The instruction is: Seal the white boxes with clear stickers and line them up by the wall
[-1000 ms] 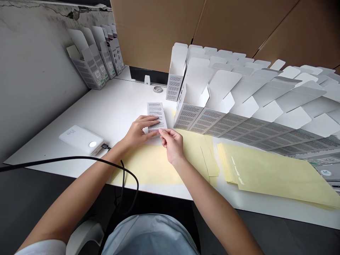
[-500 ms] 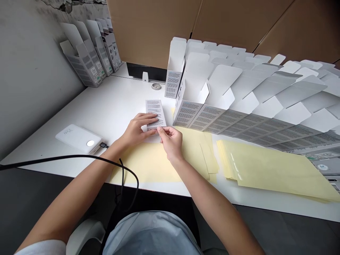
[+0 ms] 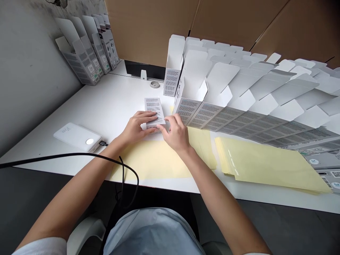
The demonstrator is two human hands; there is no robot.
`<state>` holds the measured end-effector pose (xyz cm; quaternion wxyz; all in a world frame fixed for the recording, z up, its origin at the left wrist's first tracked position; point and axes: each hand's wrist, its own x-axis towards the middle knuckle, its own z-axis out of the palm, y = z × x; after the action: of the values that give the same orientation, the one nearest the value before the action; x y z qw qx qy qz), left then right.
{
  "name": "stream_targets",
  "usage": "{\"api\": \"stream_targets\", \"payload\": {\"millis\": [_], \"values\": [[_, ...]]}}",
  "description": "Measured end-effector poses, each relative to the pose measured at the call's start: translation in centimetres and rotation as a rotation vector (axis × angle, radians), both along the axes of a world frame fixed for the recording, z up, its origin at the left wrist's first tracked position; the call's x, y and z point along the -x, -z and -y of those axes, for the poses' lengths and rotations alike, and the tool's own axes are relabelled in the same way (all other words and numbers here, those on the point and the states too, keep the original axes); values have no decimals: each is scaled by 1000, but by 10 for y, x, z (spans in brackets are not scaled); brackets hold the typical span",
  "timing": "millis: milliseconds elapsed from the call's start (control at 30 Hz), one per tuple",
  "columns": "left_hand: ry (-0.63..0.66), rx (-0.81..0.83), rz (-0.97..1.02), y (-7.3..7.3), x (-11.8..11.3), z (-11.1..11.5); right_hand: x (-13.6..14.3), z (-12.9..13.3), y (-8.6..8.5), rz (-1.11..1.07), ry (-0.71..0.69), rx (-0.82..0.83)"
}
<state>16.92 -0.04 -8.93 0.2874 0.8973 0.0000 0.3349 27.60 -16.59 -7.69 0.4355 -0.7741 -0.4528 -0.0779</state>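
Note:
A small grey-white printed box lies on the white table, its far end pointing away from me. My left hand rests over its left side, fingers laid across the printed face and thumb at the near end. At the box's near right corner is my right hand, thumb touching the near edge and fingers curled beside the right edge. Whether the right fingers pinch anything is too small to tell. Yellow sheets lie flat under and in front of my hands.
Open-topped printed boxes stand in rows at the right, more at the back left. A yellow stack lies front right. A white power bank and black cable are left; a tape roll sits behind.
My right hand has shifted slightly right and away from me, its fingers lifting from the near edge to beside the box's right edge. My left hand stays on the box.

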Motion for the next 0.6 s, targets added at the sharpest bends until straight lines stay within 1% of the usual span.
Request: {"api": "stream_targets", "payload": {"millis": [67,100,333,467,600], "values": [[3,0,1,1,0,0,-5,-2,-2,11,-132,-19],[4,-2,0,1,0,0,-6,-3,-2,-3,-168,-31],[6,-22,15,2,0,0,-7,-13,3,-141,-169,-121],[7,-12,2,2,0,-1,-15,-13,8,-287,-248,-161],[11,-2,14,3,0,-1,-20,-10,9,-370,-315,-184]]}}
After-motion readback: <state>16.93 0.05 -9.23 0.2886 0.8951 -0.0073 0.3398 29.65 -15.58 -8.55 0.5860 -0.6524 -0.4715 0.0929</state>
